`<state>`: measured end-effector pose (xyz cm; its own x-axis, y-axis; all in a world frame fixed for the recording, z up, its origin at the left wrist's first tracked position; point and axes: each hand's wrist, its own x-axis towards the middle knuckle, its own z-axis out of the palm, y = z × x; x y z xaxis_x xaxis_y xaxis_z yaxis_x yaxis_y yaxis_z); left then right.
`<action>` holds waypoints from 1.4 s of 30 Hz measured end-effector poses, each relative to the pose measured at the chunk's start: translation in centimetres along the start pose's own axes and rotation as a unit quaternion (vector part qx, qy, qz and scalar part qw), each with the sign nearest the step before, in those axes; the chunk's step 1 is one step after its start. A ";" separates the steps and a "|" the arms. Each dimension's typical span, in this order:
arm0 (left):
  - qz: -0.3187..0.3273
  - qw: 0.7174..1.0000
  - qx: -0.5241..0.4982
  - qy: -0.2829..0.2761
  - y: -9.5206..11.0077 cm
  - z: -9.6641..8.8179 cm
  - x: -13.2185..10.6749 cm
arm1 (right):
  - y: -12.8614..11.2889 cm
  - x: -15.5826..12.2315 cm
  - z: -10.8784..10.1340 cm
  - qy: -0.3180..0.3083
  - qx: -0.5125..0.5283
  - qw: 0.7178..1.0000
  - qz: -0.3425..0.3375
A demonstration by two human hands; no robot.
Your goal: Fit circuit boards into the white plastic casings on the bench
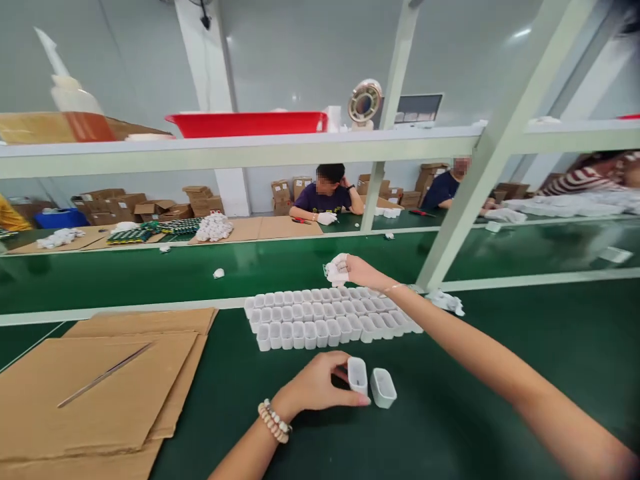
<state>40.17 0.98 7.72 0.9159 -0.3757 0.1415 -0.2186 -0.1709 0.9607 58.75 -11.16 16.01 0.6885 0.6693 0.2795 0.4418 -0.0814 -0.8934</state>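
Note:
My left hand (pixel 317 385) is closed round a small white plastic housing (pixel 357 375) standing upright on the green table. A second white housing (pixel 383 387) lies tilted right beside it, touching or nearly so. My right hand (pixel 350 270) reaches far forward over the green belt and is closed on a bunch of white housings (pixel 334 272). Between the two hands stand rows of several white housings (pixel 330 317), packed side by side, open ends up.
Flat cardboard sheets (pixel 100 387) with a thin metal rod (pixel 103 377) lie at the left. A white frame post (pixel 475 193) slants up at the right, a shelf with a red tray (pixel 247 123) overhead. Other people sit at the far table among boxes.

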 end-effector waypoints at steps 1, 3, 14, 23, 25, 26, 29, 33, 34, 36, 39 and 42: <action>-0.004 1.000 0.003 0.024 0.1 0.3 0.1 | 0.5 -1.9 -0.9 -0.006 0.014 1.000 0.003; -0.011 0.997 0.025 0.074 0.2 0.9 0.2 | 1.5 -5.9 -2.1 -0.029 0.030 0.999 0.018; 0.062 0.930 0.322 0.165 -0.4 2.8 -0.8 | 3.3 -16.7 -0.4 -0.035 -0.105 0.972 -0.208; 0.165 0.888 0.380 0.198 0.0 3.0 -0.7 | 2.6 -17.8 0.4 0.018 -0.207 0.935 -0.288; 0.178 0.880 0.392 0.199 0.3 3.1 -0.7 | 2.5 -17.8 0.5 0.027 -0.198 0.937 -0.286; 0.182 0.878 0.396 0.200 0.4 3.2 -0.7 | 2.6 -17.8 0.5 0.031 -0.195 0.939 -0.283; 0.177 0.875 0.401 0.205 0.5 3.2 -0.7 | 2.6 -17.8 0.6 0.036 -0.198 0.941 -0.271; 0.169 0.876 0.404 0.204 0.4 3.1 -0.8 | 2.3 -17.8 0.4 0.039 -0.214 0.941 -0.260; 0.170 0.875 0.404 0.204 0.4 3.1 -0.7 | 2.2 -17.7 0.4 0.040 -0.215 0.940 -0.260; 0.171 0.875 0.403 0.205 0.3 3.0 -0.7 | 2.0 -17.7 0.3 0.040 -0.214 0.941 -0.259; 0.174 0.876 0.402 0.200 0.3 2.9 -0.7 | 1.8 -17.6 0.2 0.034 -0.212 0.944 -0.250; 0.181 0.877 0.403 0.189 0.3 2.9 -0.7 | 1.9 -17.7 0.2 0.021 -0.217 0.943 -0.252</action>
<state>38.47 -1.39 7.18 0.7503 -0.2362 0.6175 -0.5459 -0.7482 0.3771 47.26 -23.03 9.30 0.3473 0.6741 0.6519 0.9059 -0.0616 -0.4189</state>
